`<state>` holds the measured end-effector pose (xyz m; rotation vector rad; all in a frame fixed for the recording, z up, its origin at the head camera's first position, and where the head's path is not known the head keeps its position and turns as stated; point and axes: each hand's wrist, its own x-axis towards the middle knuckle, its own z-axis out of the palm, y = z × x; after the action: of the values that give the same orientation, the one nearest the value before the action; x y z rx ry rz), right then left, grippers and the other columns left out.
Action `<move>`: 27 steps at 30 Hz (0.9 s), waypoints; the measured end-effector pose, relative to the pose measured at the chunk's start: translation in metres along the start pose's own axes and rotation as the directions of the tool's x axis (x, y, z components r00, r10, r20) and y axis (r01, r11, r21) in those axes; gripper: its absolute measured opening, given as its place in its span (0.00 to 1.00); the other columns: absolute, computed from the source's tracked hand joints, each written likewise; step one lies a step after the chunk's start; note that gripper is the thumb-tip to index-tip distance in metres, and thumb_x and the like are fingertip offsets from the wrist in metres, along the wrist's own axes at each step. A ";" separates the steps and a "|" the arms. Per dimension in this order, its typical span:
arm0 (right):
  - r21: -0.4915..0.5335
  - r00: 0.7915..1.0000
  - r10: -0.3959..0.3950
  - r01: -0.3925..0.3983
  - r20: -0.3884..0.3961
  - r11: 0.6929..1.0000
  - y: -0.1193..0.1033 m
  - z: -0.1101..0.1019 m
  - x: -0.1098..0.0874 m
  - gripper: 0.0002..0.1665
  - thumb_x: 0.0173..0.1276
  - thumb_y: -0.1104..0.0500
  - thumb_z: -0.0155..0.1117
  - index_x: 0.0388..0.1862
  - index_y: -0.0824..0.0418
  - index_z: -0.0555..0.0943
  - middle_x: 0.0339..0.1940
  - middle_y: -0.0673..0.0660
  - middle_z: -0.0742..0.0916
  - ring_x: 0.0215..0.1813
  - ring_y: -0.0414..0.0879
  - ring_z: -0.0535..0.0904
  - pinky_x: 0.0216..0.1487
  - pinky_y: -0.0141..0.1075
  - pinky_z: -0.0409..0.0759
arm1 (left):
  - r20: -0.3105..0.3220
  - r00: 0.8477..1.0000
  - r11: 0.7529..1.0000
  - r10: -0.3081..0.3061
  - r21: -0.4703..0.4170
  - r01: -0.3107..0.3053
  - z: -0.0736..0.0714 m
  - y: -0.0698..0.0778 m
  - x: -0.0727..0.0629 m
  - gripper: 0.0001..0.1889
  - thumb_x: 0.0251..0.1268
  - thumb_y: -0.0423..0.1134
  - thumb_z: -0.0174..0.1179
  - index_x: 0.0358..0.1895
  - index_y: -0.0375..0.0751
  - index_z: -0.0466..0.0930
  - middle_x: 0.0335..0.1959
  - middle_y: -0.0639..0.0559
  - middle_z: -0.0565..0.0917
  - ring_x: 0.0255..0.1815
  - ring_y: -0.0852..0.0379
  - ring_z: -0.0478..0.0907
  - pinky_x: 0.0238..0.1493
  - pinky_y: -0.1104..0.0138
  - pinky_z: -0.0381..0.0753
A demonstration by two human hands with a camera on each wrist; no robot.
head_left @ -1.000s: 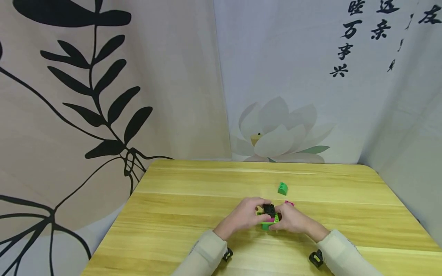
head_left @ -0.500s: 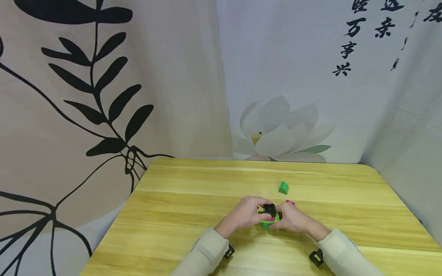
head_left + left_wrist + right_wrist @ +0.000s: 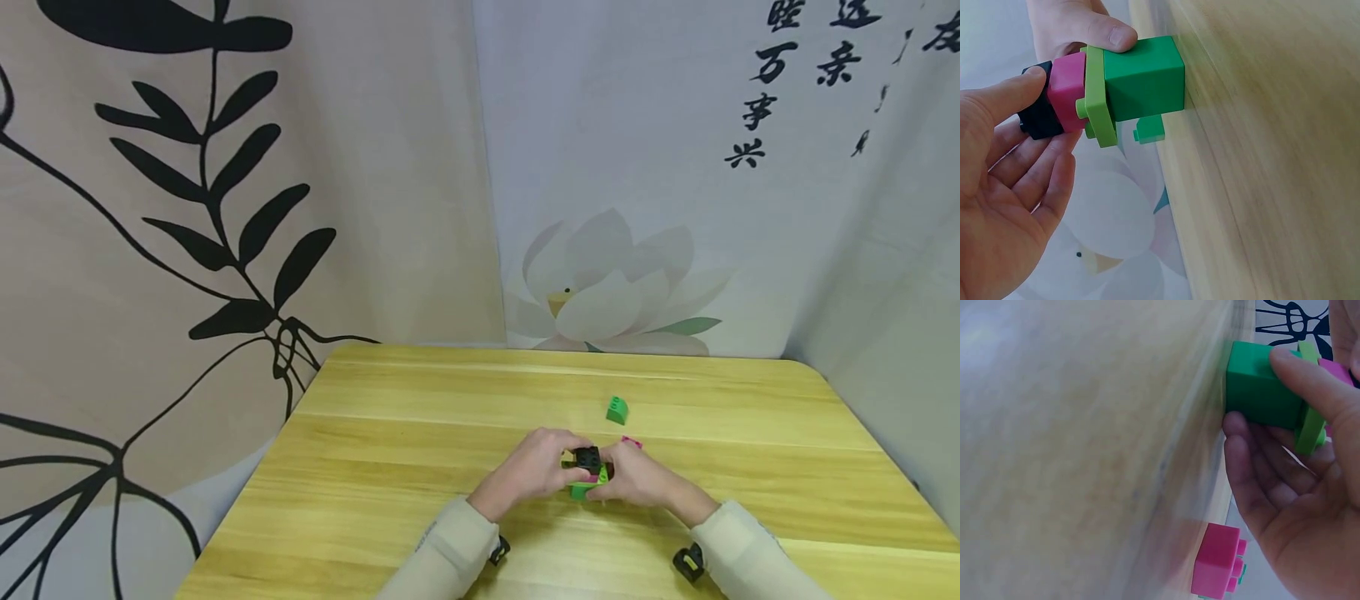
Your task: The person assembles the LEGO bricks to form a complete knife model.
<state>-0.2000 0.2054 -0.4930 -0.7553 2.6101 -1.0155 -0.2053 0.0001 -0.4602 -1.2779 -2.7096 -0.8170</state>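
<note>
A short stack of toy building bricks stands upright on the table between the two hands. From the bottom up it has a green block (image 3: 1145, 75), a lime plate (image 3: 1099, 100), a pink brick (image 3: 1067, 90) and a black brick (image 3: 588, 459). My left hand (image 3: 531, 468) pinches the black brick at the top, thumb on one side and fingers on the other. Lower down, my right hand (image 3: 637, 475) holds the green block, with its thumb on the near face and fingertips close to the tabletop. In the head view the hands hide the stack's sides.
Beyond the right hand lies a loose pink brick (image 3: 1216, 559), mostly hidden in the head view. Farther back sits a loose green brick (image 3: 617, 410) with a sloped side. The wooden table (image 3: 420, 392) ends at a printed cloth backdrop (image 3: 405, 183).
</note>
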 end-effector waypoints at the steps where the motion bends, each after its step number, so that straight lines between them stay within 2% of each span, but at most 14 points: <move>1: 0.000 1.000 0.003 -0.003 0.000 1.000 0.000 0.000 0.000 0.15 0.52 0.51 0.75 0.29 0.56 0.78 0.19 0.45 0.78 0.19 0.34 0.68 0.17 0.28 0.68 | 0.000 1.000 1.000 -0.002 -0.005 0.002 0.000 0.000 0.000 0.17 0.59 0.45 0.65 0.51 0.45 0.82 0.44 0.58 0.84 0.41 0.69 0.78 0.38 0.80 0.73; 10: -0.001 1.000 0.007 -0.007 -0.005 1.000 0.001 0.001 -0.002 0.15 0.52 0.51 0.75 0.28 0.56 0.78 0.18 0.45 0.77 0.18 0.34 0.67 0.17 0.28 0.67 | 0.008 0.999 0.997 -0.046 -0.065 0.047 0.004 -0.002 0.001 0.17 0.58 0.46 0.66 0.50 0.47 0.82 0.42 0.61 0.84 0.40 0.71 0.77 0.36 0.79 0.73; 16: -0.007 1.000 -0.006 0.006 -0.010 1.000 0.000 0.000 -0.001 0.14 0.52 0.52 0.75 0.29 0.56 0.78 0.18 0.45 0.77 0.18 0.33 0.68 0.17 0.28 0.68 | 0.000 0.997 0.994 -0.075 -0.081 0.074 0.006 -0.003 0.000 0.17 0.58 0.46 0.67 0.50 0.49 0.82 0.41 0.62 0.84 0.41 0.70 0.77 0.39 0.77 0.74; 27: -0.011 1.000 -0.007 0.007 0.003 1.000 -0.003 0.000 -0.001 0.15 0.53 0.52 0.74 0.34 0.57 0.80 0.19 0.44 0.78 0.19 0.34 0.68 0.18 0.29 0.69 | 0.025 0.992 0.983 -0.124 -0.134 0.126 0.007 -0.005 -0.002 0.19 0.58 0.49 0.65 0.52 0.51 0.81 0.44 0.62 0.83 0.42 0.69 0.77 0.35 0.77 0.73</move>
<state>-0.1974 0.2040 -0.4909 -0.7682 2.6151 -1.0018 -0.2060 -0.0009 -0.4693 -1.1502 -2.8149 -1.0238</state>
